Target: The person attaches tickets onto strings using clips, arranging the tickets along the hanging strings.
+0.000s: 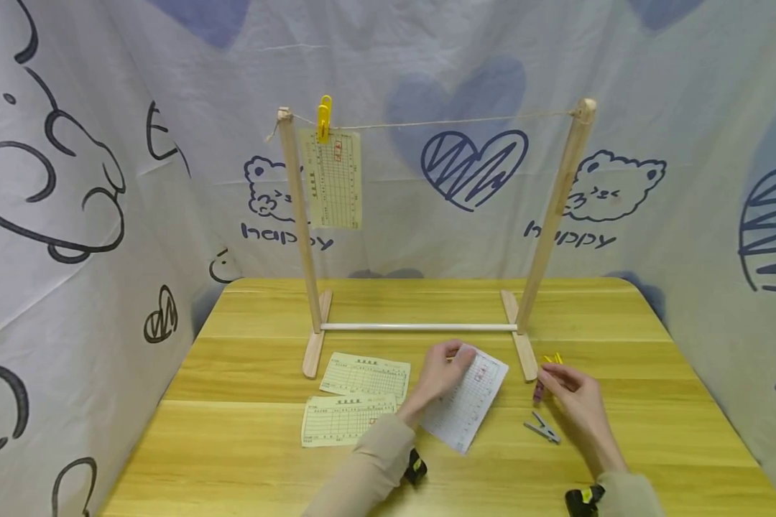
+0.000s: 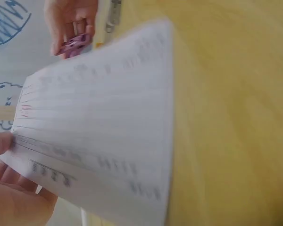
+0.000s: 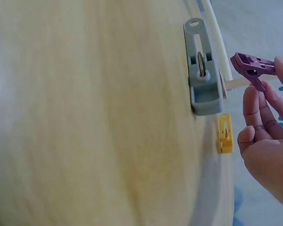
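Observation:
My left hand [image 1: 445,373] pinches a white printed form [image 1: 468,402] by its upper edge, thumb on the face with the red stamp. The sheet slants over the table in the head view and fills much of the left wrist view. In my right hand [image 1: 575,398] a purple clothespin [image 3: 252,66] is held between thumb and fingers. Below that hand lies a grey clothespin [image 1: 543,429]; a yellow clothespin [image 3: 225,133] lies just beyond the hand, partly hidden by it in the head view.
A wooden frame [image 1: 559,201] stands at the back with a string [image 1: 453,123] across its top. From the string's left end hangs a yellowish form [image 1: 336,179], held by a yellow clothespin [image 1: 324,118]. Two more yellowish forms [image 1: 336,420] lie left on the table [image 1: 233,459].

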Available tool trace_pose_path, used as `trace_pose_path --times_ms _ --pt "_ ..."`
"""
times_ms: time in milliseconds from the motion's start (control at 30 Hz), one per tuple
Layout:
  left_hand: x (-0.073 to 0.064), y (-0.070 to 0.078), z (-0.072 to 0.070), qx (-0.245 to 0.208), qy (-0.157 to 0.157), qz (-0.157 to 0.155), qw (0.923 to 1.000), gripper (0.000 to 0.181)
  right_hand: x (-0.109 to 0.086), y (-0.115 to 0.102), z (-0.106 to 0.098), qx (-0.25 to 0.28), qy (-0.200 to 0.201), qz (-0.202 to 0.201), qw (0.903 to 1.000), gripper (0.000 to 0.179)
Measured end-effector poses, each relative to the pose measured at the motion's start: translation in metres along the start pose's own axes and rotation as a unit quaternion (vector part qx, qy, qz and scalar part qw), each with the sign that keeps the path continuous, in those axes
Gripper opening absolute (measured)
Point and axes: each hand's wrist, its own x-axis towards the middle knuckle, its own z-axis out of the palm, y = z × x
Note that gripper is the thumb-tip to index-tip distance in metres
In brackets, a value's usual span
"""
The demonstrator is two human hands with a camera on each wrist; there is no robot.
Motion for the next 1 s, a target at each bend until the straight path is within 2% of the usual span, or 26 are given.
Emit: trace_pose_path --times_ms 100,233,367,500,633,1000 --pt "-0.001 0.006 -0.004 -0.017 -0.003 0.003 0.9999 0.025 0.0 -0.003 0.001 0.01 0.003 -0.006 0.9999 0.044" --pt "-0.002 0.014 -0.01 -0.054 -0.008 -0.011 0.9984 0.023 -0.001 -0.007 0.002 0.03 0.004 -0.014 0.9995 0.044" --pt "-0.003 0.02 -0.017 -0.071 0.0 -0.017 0.9973 0.021 -0.001 -0.013 0.002 0.051 -0.007 -0.011 0.9986 0.047" --pt "-0.003 0.022 -0.022 -0.076 0.014 -0.005 0.997 0.019 -0.001 -0.017 0.001 0.061 -0.022 -0.004 0.9979 0.051" --pt "-0.001 0.021 -0.028 -0.073 0.033 0.014 0.9967 0.016 -0.002 -0.024 0.002 0.092 -0.027 -0.012 0.9953 0.049" --pt "-0.002 0.026 -0.047 -0.084 0.096 0.02 0.9916 0.02 0.0 -0.041 0.018 0.173 -0.044 -0.062 0.982 0.041"
